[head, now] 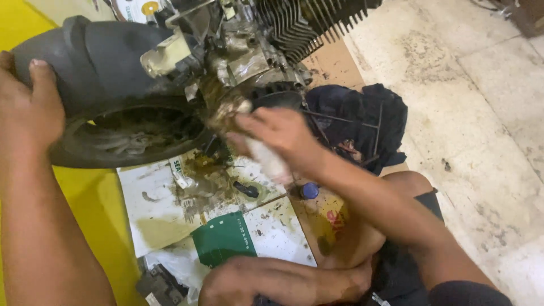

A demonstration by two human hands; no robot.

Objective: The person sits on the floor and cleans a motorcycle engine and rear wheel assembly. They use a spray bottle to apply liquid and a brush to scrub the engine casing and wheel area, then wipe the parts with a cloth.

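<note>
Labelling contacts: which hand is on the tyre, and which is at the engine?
The left hand rests on the black tyre. The right hand presses a whitish rag at the greasy engine.

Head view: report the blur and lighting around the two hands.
Head view: right hand and its pale rag are motion-smeared; left hand on the dark tyre is sharper; light is flat, with dim shadow under the engine.
</note>
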